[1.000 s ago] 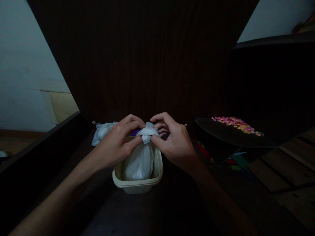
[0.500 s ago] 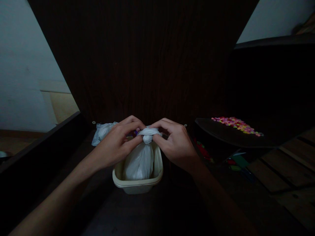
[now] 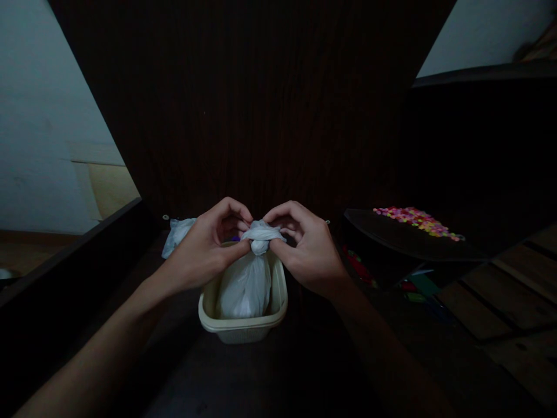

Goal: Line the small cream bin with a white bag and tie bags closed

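Observation:
A white plastic bag sits upright in a cream plastic basket, its neck gathered into a knot. My left hand pinches the knot's left side between thumb and fingers. From the other side, my right hand grips the knotted plastic the same way. The bag's contents cannot be made out. Behind my left hand, a bit of purple shows past the basket's rim. Another pale plastic bag lies to the left, partly hidden by my left hand.
A tall dark wooden panel rises behind the basket. On the right, colourful small pieces lie in a heap on a dark curved shelf. Below it are red and green items. A low dark board runs along the left.
My left fingers have lifted and curled slightly at the knot. The gathered plastic on top now stands a little higher and looser. The basket has hardly moved.

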`<state>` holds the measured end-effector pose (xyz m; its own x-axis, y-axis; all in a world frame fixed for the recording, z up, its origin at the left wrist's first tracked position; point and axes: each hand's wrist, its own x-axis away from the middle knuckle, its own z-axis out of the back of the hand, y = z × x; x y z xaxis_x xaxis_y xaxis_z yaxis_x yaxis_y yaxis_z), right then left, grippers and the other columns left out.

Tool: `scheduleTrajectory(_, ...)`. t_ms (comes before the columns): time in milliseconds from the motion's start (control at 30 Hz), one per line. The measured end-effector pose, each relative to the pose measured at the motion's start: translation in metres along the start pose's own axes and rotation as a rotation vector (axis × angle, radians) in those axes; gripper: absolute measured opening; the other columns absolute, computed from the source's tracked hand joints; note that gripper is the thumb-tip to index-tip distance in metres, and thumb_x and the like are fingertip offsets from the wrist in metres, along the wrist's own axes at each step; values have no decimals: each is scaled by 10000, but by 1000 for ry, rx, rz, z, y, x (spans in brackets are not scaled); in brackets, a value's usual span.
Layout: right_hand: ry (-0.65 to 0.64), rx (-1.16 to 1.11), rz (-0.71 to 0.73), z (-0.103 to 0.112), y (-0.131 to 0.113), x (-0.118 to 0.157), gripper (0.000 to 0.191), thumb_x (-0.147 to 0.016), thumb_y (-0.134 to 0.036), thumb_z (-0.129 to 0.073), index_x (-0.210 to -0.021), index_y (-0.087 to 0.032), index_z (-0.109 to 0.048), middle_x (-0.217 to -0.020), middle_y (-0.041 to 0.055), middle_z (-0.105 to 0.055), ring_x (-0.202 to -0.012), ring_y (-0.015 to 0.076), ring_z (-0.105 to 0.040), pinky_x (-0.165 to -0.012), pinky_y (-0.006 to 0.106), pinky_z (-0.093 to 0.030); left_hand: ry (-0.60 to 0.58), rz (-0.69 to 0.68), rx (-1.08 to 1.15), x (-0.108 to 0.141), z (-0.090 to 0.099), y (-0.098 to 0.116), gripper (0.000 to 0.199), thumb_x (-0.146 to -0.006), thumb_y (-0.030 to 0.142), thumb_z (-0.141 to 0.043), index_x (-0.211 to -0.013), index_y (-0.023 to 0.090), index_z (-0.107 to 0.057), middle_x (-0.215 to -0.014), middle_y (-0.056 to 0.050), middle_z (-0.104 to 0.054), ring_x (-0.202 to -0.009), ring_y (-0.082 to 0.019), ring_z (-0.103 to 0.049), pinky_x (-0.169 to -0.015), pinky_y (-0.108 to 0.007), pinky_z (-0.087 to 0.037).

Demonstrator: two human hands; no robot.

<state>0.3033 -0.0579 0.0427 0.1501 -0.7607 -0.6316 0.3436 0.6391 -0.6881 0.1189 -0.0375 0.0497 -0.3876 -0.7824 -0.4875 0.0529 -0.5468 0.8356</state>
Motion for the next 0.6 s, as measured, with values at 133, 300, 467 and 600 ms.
scheduleTrajectory(133, 3, -74, 17, -1, 3, -1, 296, -716, -24, -564, -939, -219, -567, -947, 6, -606, -880, 160, -640, -774, 279, -511, -12, 48, 95, -1, 0, -2, 338, -725, 183, -815, -944, 174, -558, -860, 18, -591, -786, -119, -603, -680, -224, -514)
scheduleTrajectory(300, -47, -59, 44, -2, 3, 0, 301, -730, -10, -533, -939, -227, -528, -944, 1, -559, -863, 156, -587, -760, 285, -467, -48, 86, 168, -2, 2, -7, 351, -725, 160, -811, -951, 173, -542, -847, 23, -600, -787, -123, -603, -689, -233, -509)
scheduleTrajectory(467, -65, -33, 63, -4, 5, 0, 310, -723, 12, -489, -917, -230, -484, -928, 0, -514, -842, 156, -533, -748, 281, -434, -65, 31, 20, -3, 4, -9, 243, -751, 142, -767, -932, 161, -606, -883, 13, -604, -793, -122, -576, -697, -240, -474)
scheduleTrajectory(600, -80, -15, 71, -3, 3, 1, 343, -688, 33, -457, -912, -227, -470, -924, 1, -493, -852, 159, -511, -741, 271, -413, -85, -11, -159, -4, 6, -9, 154, -789, 166, -747, -925, 168, -674, -941, -9, -643, -845, -144, -586, -739, -270, -454)
